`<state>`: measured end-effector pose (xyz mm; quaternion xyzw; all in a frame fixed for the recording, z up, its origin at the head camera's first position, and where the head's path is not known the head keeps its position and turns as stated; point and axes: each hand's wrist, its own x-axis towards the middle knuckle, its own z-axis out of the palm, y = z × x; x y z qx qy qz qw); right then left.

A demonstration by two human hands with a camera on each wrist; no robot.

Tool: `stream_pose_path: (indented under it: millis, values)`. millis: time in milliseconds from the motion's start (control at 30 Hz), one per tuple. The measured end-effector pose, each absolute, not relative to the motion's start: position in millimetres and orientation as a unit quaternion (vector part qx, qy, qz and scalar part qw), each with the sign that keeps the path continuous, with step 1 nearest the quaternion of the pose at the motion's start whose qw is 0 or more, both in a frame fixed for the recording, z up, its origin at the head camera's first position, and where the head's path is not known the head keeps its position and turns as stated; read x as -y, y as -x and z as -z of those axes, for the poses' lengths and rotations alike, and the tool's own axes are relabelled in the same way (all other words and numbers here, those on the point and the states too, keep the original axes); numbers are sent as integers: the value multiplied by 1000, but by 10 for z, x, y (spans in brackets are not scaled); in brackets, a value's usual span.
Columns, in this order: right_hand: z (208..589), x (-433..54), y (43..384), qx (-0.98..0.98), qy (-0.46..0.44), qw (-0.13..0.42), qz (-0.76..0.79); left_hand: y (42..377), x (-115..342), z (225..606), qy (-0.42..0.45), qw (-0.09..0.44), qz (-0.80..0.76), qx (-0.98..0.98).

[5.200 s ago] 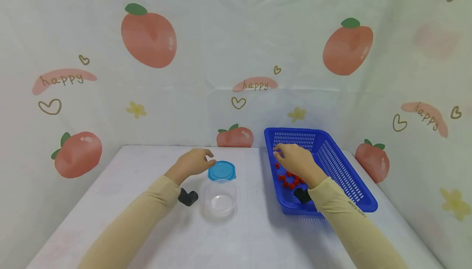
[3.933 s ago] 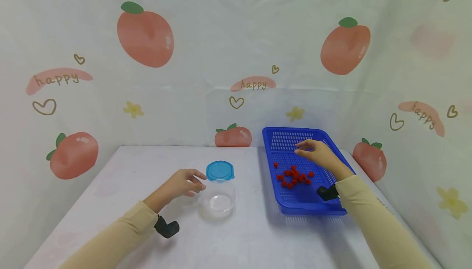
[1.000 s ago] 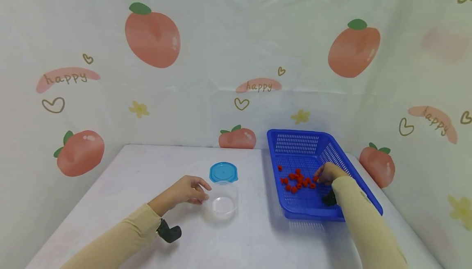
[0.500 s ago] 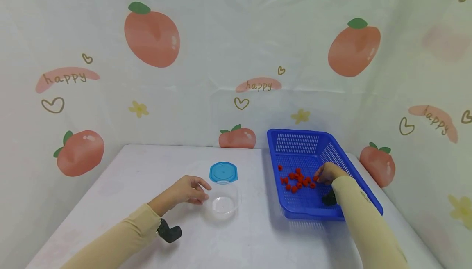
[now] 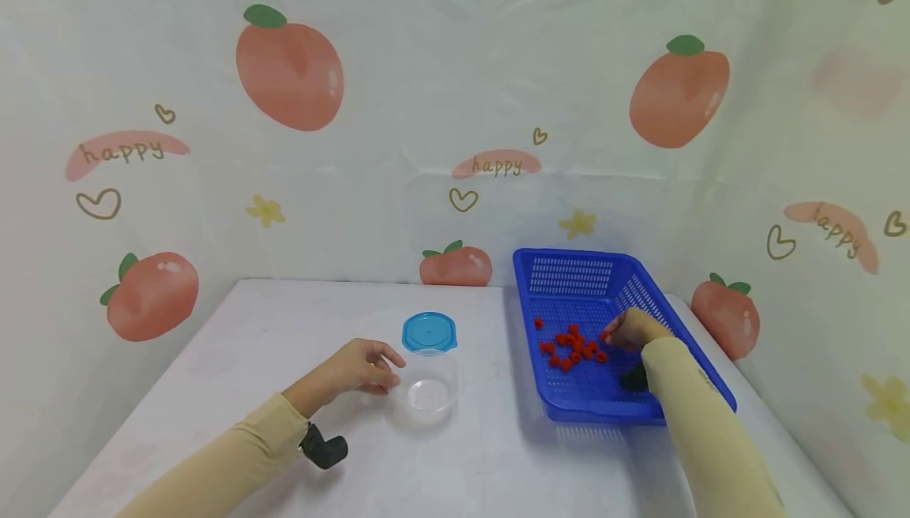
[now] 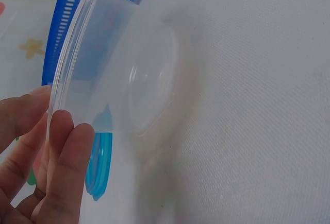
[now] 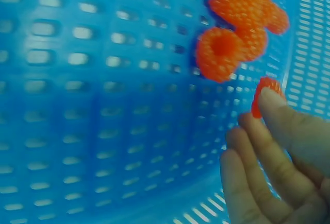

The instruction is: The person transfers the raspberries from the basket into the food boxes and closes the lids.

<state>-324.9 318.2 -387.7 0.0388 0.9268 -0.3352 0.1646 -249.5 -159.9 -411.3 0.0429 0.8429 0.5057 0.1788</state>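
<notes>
A clear plastic tub (image 5: 430,392) stands uncovered on the white table. My left hand (image 5: 360,368) holds its left rim; in the left wrist view the fingers (image 6: 69,157) lie along the wall and rim. Low inside the blue basket (image 5: 569,407), my right hand (image 5: 635,330) pinches one raspberry (image 7: 264,92) between thumb and fingertips. Several loose raspberries (image 5: 577,348) lie on the basket floor to the left of that hand; one nearby raspberry (image 7: 219,54) shows its hollow end in the right wrist view.
A blue lid (image 5: 430,332) lies flat just behind the tub. The slotted basket fills the table's right side, with raised walls all round. A white printed cloth (image 5: 384,107) hangs behind the table and at its sides.
From over the table behind the tub, my left hand has come down to the tub's rim. My right hand has shifted right and lower inside the basket and now pinches a raspberry.
</notes>
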Motion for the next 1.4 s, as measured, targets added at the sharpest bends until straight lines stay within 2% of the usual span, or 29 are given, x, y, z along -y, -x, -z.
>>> stream_pose_path:
  millis: [467,800,1067,1400]
  values:
    - [3766,-3209,3220,-880,22,112,462,2515,1617,4115,-43,178,-502,-846]
    - [3462,-3010,3136,-817,80,63,568,2504,1643,4121,-31,174,-497,-849]
    - [3214,-2647,2953,-755,127,40,643,2498,1635,4134,-30,175,-507,-843]
    - [3108,-2064,2649,-699,153,47,697,2498,1583,4132,-26,172,-498,-849]
